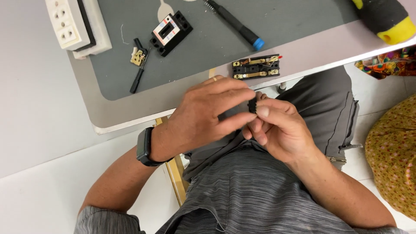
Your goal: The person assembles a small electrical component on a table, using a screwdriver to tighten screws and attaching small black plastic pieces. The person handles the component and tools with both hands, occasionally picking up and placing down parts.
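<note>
Small black part: pinched between the fingertips of both hands, held over the lap just off the counter's near edge; too small to make out further.
Right hand: thumb and forefinger clamped on the small black part from the right.
Left hand: fingers together, their tips closed on the same part from the left; a ring on one finger, a dark watch at the wrist.
Open black block: brass strips showing, at the counter's near edge, just beyond the hands.
Grey mat: covers the middle of the counter.
Black switch unit: on the mat, its top carrying a rectangular white label with red edging.
Brass bits: on the mat beside a small black tool.
Black screwdriver: blue tip, toward the far edge.
White socket strip: far left corner.
Yellow-and-black tool: far right corner.
</note>
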